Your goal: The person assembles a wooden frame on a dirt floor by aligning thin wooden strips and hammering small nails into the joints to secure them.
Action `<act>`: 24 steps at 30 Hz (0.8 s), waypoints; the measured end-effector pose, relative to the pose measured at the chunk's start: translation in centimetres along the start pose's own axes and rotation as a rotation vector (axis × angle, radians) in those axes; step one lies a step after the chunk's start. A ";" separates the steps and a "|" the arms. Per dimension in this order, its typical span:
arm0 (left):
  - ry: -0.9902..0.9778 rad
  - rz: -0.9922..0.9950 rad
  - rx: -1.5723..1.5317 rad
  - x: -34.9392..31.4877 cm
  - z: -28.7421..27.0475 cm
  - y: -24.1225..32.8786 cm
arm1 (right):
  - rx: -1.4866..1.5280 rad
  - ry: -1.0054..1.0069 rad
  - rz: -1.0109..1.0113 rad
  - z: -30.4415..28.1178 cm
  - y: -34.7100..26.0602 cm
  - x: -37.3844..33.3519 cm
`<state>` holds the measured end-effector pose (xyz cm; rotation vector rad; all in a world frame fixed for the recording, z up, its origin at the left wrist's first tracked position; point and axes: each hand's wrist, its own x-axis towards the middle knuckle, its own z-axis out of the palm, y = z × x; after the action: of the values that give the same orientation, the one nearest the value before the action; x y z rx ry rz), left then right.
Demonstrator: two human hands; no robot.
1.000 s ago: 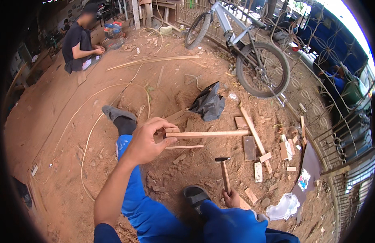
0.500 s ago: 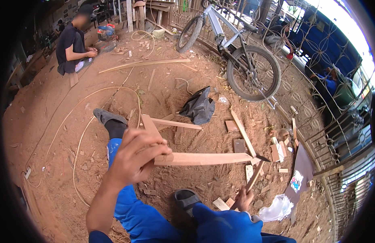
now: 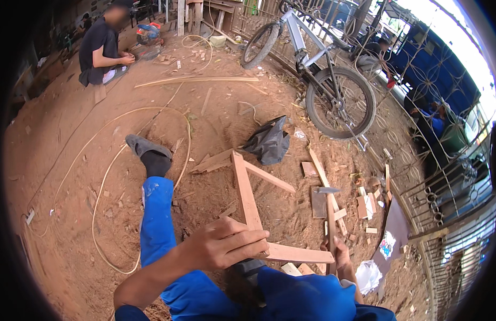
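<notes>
My left hand [image 3: 226, 245] is closed around the corner of a frame of joined wooden strips [image 3: 246, 195]. One strip runs away from me to a far corner, where another piece branches to the right. The near strip [image 3: 299, 253] stretches rightward from my left hand and ends by the hammer handle. Upright in my right hand [image 3: 341, 255] is a hammer [image 3: 330, 214], gripped low on its wooden handle, its metal head at the top. Whether my right hand also touches the strip's end, I cannot tell.
A black plastic bag [image 3: 269, 142] lies beyond the frame. Wood offcuts [image 3: 365, 206] and a white plastic bag [image 3: 368, 276] are scattered at right. A bicycle [image 3: 325, 80] leans by the metal fence [image 3: 419, 176]. A hose [image 3: 101, 214] loops at left; a person [image 3: 101, 51] sits at far left.
My left hand has moved right and nearer me, turning the wooden frame so more of it shows. My right hand has risen slightly, bringing the hammer from slanted to upright.
</notes>
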<state>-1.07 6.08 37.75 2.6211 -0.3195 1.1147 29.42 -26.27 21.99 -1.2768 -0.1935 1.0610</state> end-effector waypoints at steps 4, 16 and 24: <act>-0.012 0.057 0.043 -1.9 1.1 -1.2 | 0.038 -0.098 0.252 2.2 0.8 -2.2; -0.017 -0.067 0.104 -9.1 4.7 -3.7 | 0.388 -0.237 0.214 4.0 6.2 0.5; -0.017 0.019 0.050 -8.8 4.5 -3.3 | 0.408 0.164 0.183 4.4 5.8 2.2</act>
<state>-3.04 8.54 27.83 2.6778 -0.3243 1.1205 24.63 -22.18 17.75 -1.0152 0.2591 1.0784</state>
